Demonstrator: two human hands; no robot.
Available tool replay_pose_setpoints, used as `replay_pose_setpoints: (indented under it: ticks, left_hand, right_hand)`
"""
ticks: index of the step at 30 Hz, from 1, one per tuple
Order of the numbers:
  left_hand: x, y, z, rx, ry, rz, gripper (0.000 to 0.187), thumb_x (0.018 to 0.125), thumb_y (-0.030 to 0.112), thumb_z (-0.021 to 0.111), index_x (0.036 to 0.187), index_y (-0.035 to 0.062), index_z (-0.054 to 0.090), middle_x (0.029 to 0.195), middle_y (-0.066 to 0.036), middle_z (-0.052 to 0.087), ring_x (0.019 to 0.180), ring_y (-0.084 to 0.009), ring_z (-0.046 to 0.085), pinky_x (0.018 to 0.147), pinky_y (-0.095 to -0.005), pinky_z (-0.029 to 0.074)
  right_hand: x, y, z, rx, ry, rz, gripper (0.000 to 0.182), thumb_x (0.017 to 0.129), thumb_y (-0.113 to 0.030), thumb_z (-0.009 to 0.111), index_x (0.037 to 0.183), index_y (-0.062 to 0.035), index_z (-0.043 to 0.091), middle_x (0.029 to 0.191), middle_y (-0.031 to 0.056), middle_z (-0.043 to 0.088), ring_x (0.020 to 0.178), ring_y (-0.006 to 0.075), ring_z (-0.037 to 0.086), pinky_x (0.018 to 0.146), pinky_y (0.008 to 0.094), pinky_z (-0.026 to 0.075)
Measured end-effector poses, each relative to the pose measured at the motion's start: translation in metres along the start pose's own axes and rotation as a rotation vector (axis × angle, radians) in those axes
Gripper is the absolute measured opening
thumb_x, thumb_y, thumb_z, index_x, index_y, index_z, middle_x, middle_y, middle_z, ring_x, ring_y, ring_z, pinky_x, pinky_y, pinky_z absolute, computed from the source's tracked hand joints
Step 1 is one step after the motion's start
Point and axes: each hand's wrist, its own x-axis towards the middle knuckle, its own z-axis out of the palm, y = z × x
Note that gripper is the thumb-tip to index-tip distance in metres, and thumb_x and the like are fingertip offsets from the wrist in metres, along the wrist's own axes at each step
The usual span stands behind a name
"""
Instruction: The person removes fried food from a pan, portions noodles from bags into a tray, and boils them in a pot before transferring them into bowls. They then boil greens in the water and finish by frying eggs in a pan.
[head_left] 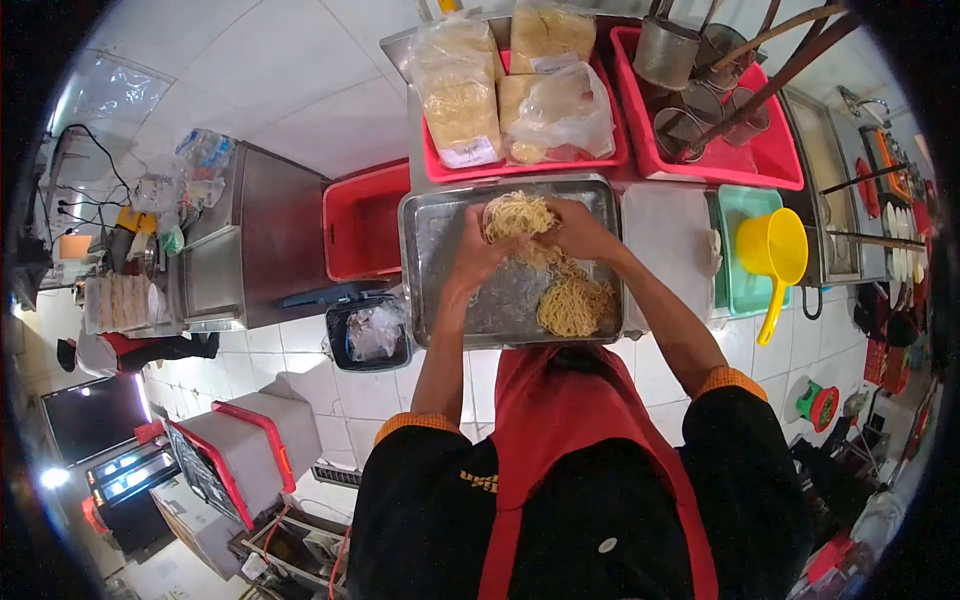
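Note:
Between my two hands is a clump of yellow noodles (518, 217), raised over a metal tray (432, 285). My left hand (474, 247) is closed around the clump's left side. On the other side my right hand (580, 232) grips it, its fingertips partly hidden by the noodles. Some strands hang from the clump toward a noodle pile (574, 305), which lies in the tray's lower right part. The tray's bare metal looks wet or dusted.
Behind the tray, a red crate (437, 172) holds bagged noodles (457, 95). A second red crate (730, 170) holds metal strainers with long handles. At right are a translucent lid (665, 250) and a yellow dipper (772, 250) on a green tray (738, 208). A bin (340, 355) stands lower left.

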Motion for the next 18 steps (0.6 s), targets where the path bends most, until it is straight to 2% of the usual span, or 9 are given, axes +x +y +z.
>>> replay_pose_setpoints:
  ticks: [1, 3, 4, 6, 7, 9, 13, 16, 18]
  left_hand:
    - [0.003, -0.002, -0.001, -0.004, 0.004, 0.002, 0.028, 0.081, 0.013, 0.068, 0.104, 0.0003, 0.059, 0.093, -0.004, 0.063, 0.081, -0.0091, 0.056, 0.072, -0.0258, 0.048]
    - [0.006, -0.007, -0.004, 0.018, -0.101, -0.095, 0.029, 0.08, 0.011, 0.067, 0.105, -0.0013, 0.056, 0.095, -0.004, 0.062, 0.083, -0.0101, 0.057, 0.073, -0.0261, 0.048]
    - [0.009, -0.008, -0.006, 0.017, -0.102, -0.093, 0.029, 0.08, 0.011, 0.067, 0.105, -0.0013, 0.056, 0.095, -0.004, 0.062, 0.083, -0.0101, 0.057, 0.073, -0.0261, 0.048]
    - [0.008, -0.009, -0.007, -0.24, -0.098, -0.213, 0.035, 0.079, 0.005, 0.067, 0.109, -0.0013, 0.053, 0.1, -0.005, 0.06, 0.088, -0.0118, 0.057, 0.076, -0.0269, 0.048]
    - [0.007, -0.009, -0.006, -0.242, -0.1, -0.211, 0.035, 0.079, 0.005, 0.067, 0.109, -0.0013, 0.053, 0.1, -0.005, 0.06, 0.088, -0.0118, 0.057, 0.076, -0.0269, 0.048]
    - [0.006, -0.006, -0.004, -0.185, -0.24, -0.186, 0.036, 0.08, 0.003, 0.065, 0.113, 0.0002, 0.051, 0.101, -0.004, 0.06, 0.089, -0.0132, 0.058, 0.077, -0.0276, 0.048]
    - [0.009, -0.008, 0.006, -0.095, -0.267, -0.186, 0.034, 0.081, 0.005, 0.063, 0.113, 0.0008, 0.052, 0.101, -0.004, 0.061, 0.089, -0.0129, 0.058, 0.078, -0.0282, 0.048]
    - [0.004, -0.008, 0.017, -0.313, -0.149, -0.14, 0.032, 0.082, 0.005, 0.062, 0.112, 0.0008, 0.052, 0.101, -0.004, 0.061, 0.088, -0.0128, 0.058, 0.079, -0.0279, 0.048]
    - [0.002, -0.003, 0.009, -0.248, -0.114, -0.264, 0.028, 0.083, 0.004, 0.061, 0.11, 0.0014, 0.054, 0.098, -0.004, 0.061, 0.088, -0.0122, 0.058, 0.079, -0.0269, 0.048]
  right_hand:
    - [0.0, 0.002, -0.001, -0.005, -0.004, 0.0, 0.043, 0.072, -0.018, 0.07, 0.109, -0.0038, 0.054, 0.1, 0.0173, 0.058, 0.095, 0.0314, 0.056, 0.083, 0.0394, 0.044]
    - [-0.004, 0.008, 0.002, -0.439, 0.263, -0.486, 0.032, 0.074, -0.017, 0.069, 0.101, -0.0031, 0.058, 0.086, 0.0147, 0.061, 0.08, 0.0266, 0.06, 0.075, 0.0375, 0.047]
    - [-0.001, 0.008, 0.0, -0.441, 0.264, -0.487, 0.032, 0.074, -0.017, 0.069, 0.101, -0.0031, 0.058, 0.086, 0.0147, 0.061, 0.08, 0.0266, 0.06, 0.075, 0.0375, 0.047]
    - [0.001, 0.01, -0.004, -0.131, 0.169, -0.119, 0.027, 0.077, -0.018, 0.068, 0.097, -0.0029, 0.059, 0.081, 0.0111, 0.061, 0.072, 0.0233, 0.06, 0.07, 0.0347, 0.048]
    - [0.0, 0.01, -0.004, -0.134, 0.17, -0.12, 0.027, 0.077, -0.018, 0.068, 0.097, -0.0029, 0.059, 0.081, 0.0111, 0.061, 0.072, 0.0233, 0.06, 0.07, 0.0347, 0.048]
    - [-0.001, 0.005, -0.004, 0.218, 0.119, -0.001, 0.026, 0.079, -0.017, 0.067, 0.097, -0.0026, 0.057, 0.084, 0.0074, 0.062, 0.076, 0.018, 0.059, 0.069, 0.0318, 0.048]
    - [-0.009, -0.012, 0.0, 0.285, 0.2, -0.073, 0.028, 0.079, -0.015, 0.069, 0.101, -0.0029, 0.056, 0.092, 0.0034, 0.059, 0.084, 0.012, 0.055, 0.074, 0.027, 0.046]
    - [-0.014, -0.001, -0.012, -0.054, 0.168, -0.013, 0.031, 0.077, -0.014, 0.071, 0.102, -0.0031, 0.056, 0.093, 0.0023, 0.058, 0.084, 0.0089, 0.053, 0.074, 0.0252, 0.045]
    - [-0.011, 0.006, -0.01, 0.25, 0.15, -0.05, 0.032, 0.075, -0.015, 0.072, 0.1, -0.0026, 0.057, 0.085, 0.0048, 0.059, 0.081, 0.0083, 0.053, 0.072, 0.027, 0.046]
